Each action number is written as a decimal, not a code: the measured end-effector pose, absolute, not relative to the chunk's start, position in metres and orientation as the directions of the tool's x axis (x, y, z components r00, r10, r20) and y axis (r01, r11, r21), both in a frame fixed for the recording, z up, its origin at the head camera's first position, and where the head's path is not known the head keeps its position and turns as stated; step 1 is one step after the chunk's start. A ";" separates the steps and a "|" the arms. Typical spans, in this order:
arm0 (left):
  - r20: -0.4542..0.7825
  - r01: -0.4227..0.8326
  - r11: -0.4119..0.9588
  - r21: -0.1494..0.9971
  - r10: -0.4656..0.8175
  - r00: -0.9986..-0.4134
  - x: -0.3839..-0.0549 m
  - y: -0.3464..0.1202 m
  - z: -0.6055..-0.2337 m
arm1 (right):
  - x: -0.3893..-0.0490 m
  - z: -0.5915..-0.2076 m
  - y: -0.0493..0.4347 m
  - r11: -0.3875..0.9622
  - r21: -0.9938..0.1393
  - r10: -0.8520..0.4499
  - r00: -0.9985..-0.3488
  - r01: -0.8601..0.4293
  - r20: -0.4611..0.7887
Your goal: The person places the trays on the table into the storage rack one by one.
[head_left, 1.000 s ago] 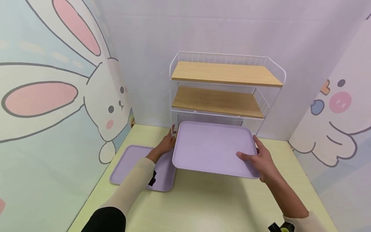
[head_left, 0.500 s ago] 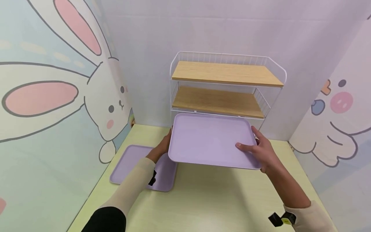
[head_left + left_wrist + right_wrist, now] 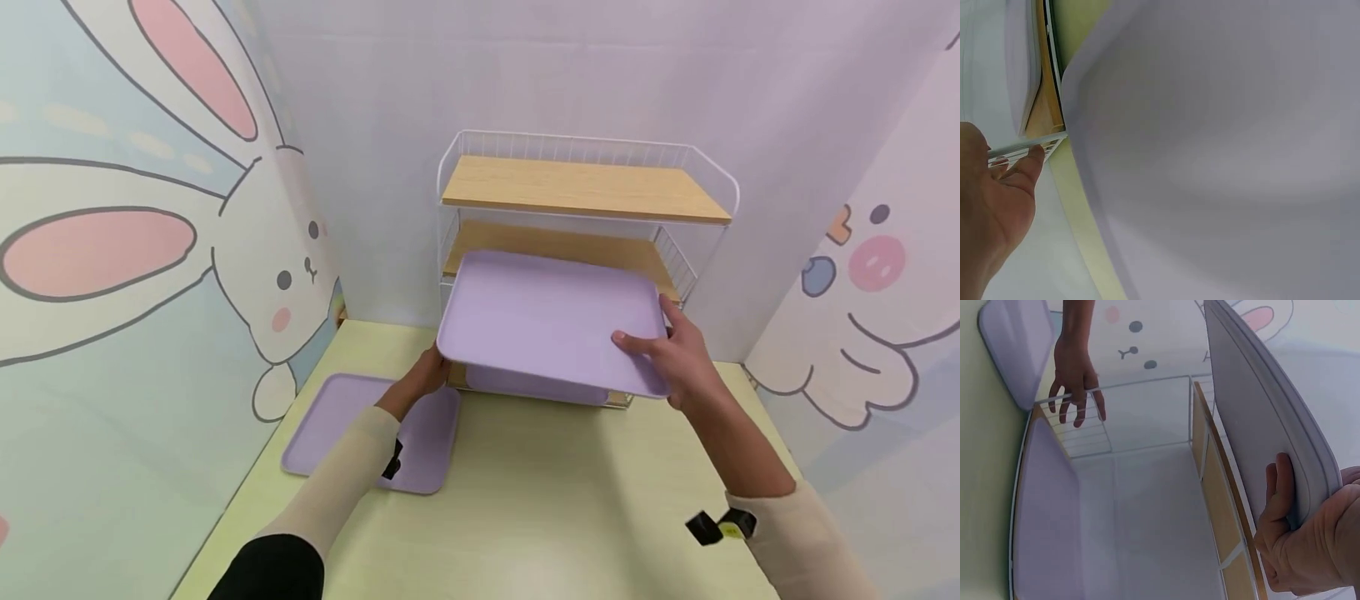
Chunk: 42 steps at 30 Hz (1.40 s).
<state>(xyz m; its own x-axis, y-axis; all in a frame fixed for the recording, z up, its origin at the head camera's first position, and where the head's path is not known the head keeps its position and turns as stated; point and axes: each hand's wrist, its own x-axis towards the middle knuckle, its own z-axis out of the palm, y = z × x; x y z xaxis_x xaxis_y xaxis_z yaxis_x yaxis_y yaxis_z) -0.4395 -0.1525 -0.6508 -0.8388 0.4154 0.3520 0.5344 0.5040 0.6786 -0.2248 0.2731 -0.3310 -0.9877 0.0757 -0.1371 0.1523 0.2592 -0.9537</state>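
Observation:
My right hand (image 3: 681,354) holds a pale purple tray (image 3: 555,317) by its right edge, thumb on top and fingers beneath. The tray hangs in front of the middle shelf (image 3: 570,243) of a white wire rack (image 3: 1150,381), slightly tilted. My left hand (image 3: 426,375) is at the rack's lower left side; in the right wrist view its fingers straddle the wire side rail (image 3: 1075,422). A second purple tray (image 3: 536,385) lies on the bottom shelf, partly hidden by the held one. Seen from the left wrist, the held tray's underside (image 3: 1222,150) fills most of the view.
Another purple tray (image 3: 352,417) lies on the pale yellow table (image 3: 525,500) to the left, partly under my left forearm. The rack's wooden top shelf (image 3: 585,185) has a wire rail round its back and sides. Cartoon-printed walls (image 3: 150,350) stand close on both sides.
The held tray has risen from the front of the lower opening to the middle shelf's height, uncovering the tray on the bottom shelf. My left hand stays by the rack's left side.

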 end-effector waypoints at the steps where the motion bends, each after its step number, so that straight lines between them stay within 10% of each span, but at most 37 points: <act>1: 0.346 0.531 0.503 0.682 0.418 -0.840 -0.444 -0.154 -0.655 | -0.231 -0.330 0.274 0.268 -0.952 0.089 -0.988 0.145 -0.125; 26: 0.308 0.490 0.498 0.715 0.404 -0.861 -0.454 -0.155 -0.662 | -0.338 -0.288 0.272 0.429 -0.896 0.205 -0.978 0.115 -0.028; 42: 0.256 0.445 0.514 0.733 0.398 -0.881 -0.453 -0.152 -0.656 | -0.369 -0.305 0.280 0.883 -0.468 0.088 -0.993 0.039 0.082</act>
<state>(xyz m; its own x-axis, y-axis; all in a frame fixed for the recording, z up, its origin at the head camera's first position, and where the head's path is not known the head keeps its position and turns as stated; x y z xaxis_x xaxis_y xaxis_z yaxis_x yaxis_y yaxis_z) -0.4526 -0.1522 -0.6562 -0.8812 0.3976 0.2557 0.4448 0.5145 0.7331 -0.3685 0.2803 -0.3045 -0.9927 0.0875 0.0825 0.0389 0.8827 -0.4684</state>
